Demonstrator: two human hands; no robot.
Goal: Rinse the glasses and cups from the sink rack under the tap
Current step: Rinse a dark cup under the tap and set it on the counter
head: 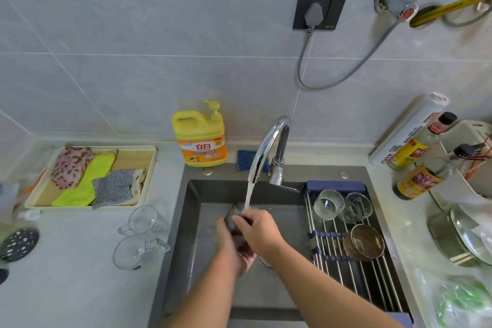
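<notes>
Water runs from the chrome tap (pixel 269 146) into the dark sink (pixel 191 221). Under the stream, my left hand (pixel 231 245) and my right hand (pixel 259 231) both grip a dark grey glass (pixel 235 217), tilted with its mouth toward the water. On the sink rack (pixel 346 269) at the right lie a ribbed clear glass (pixel 328 205), a plain clear glass (pixel 358 206) and a brown-tinted glass (pixel 366 241), all on their sides. Two clear handled cups (pixel 143 221) (pixel 133 251) lie on the counter left of the sink.
A yellow detergent bottle (pixel 199 138) and a blue sponge (pixel 246 158) sit behind the sink. A tray with cloths (pixel 90 176) stands at the left, a dark perforated disc (pixel 18 243) near it. Sauce bottles (pixel 418 178), a pot with lid (pixel 458 237) and a green bag crowd the right counter.
</notes>
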